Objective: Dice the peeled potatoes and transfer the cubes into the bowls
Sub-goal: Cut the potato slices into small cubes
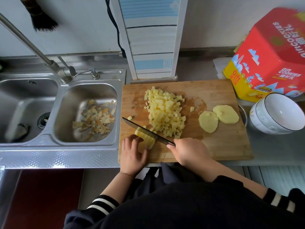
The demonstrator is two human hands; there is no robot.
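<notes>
A wooden cutting board [222, 142] lies on the steel counter. A pile of potato cubes [165, 111] covers its middle, and two thick potato slices [217, 118] lie to the right of it. Near the board's front left, my left hand [133, 152] holds down a stack of potato strips [146, 138] with curled fingers. My right hand [189, 151] grips the handle of a dark knife [145, 130], whose blade lies across the strips. White bowls [277, 113] stand stacked off the board's right edge.
A double steel sink [66, 139] lies left of the board, with potato peels [94, 119] in its right basin. A tap [56, 68] rises behind it. A red and yellow cookie tin [270, 57] stands behind the bowls. A white-blue panel [151, 47] leans behind the board.
</notes>
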